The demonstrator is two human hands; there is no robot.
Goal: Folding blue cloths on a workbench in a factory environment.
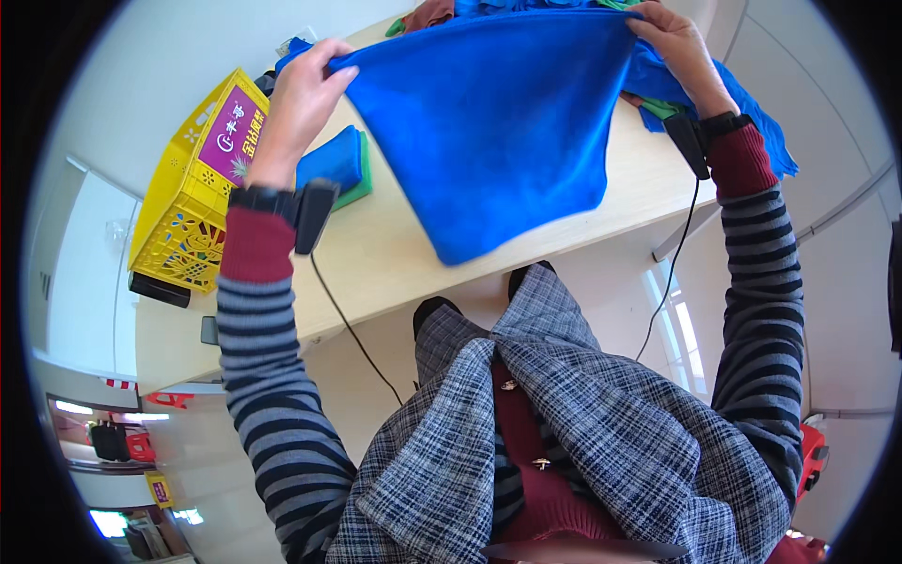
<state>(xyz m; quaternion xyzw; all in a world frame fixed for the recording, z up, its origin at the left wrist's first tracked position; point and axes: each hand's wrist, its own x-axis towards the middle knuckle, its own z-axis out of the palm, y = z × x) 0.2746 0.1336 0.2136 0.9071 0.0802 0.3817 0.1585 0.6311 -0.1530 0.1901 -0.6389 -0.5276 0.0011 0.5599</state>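
blue cloth [493,136] spread btwn l hand [308,92] & r hand [678,45], both pinching upper corners

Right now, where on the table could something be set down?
Bare tabletop shows between the folded blue and green cloths, the held blue cloth and the front edge. The far side is crowded with heaped cloths, the left by the yellow plastic crate.

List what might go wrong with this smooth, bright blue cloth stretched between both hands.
The bright blue cloth is pinched near its upper corners by the left hand and right hand; either corner might slip. A sideways swing could disturb the folded blue-and-green cloth stack. The thin black cable at the left wrist might snag on the pale, flat-topped table.
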